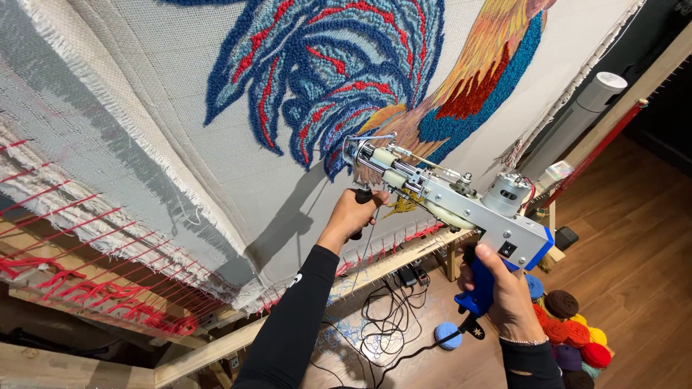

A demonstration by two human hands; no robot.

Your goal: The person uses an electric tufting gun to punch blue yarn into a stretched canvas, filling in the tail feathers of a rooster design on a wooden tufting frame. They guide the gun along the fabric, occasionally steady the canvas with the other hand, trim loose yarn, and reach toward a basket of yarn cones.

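Observation:
I hold a silver tufting gun [461, 205] with a blue grip against a white backing cloth [238, 166] stretched on a wooden frame. My right hand [504, 292] is closed round the blue grip at the gun's rear. My left hand [353, 212] grips the black front handle [360, 196] under the gun's nose. The gun's tip [353, 148] sits at the lower edge of a tufted design [339, 72] in blue, red, orange and yellow yarn. Both arms wear black sleeves.
Red cords [94, 288] lace the cloth to the wooden frame [216, 346] at the left. Black cables [382, 324] lie on the wooden floor. Several yarn balls [573, 331] in red, orange, brown and blue are piled at the lower right. A white cylinder device [577, 115] stands at the right.

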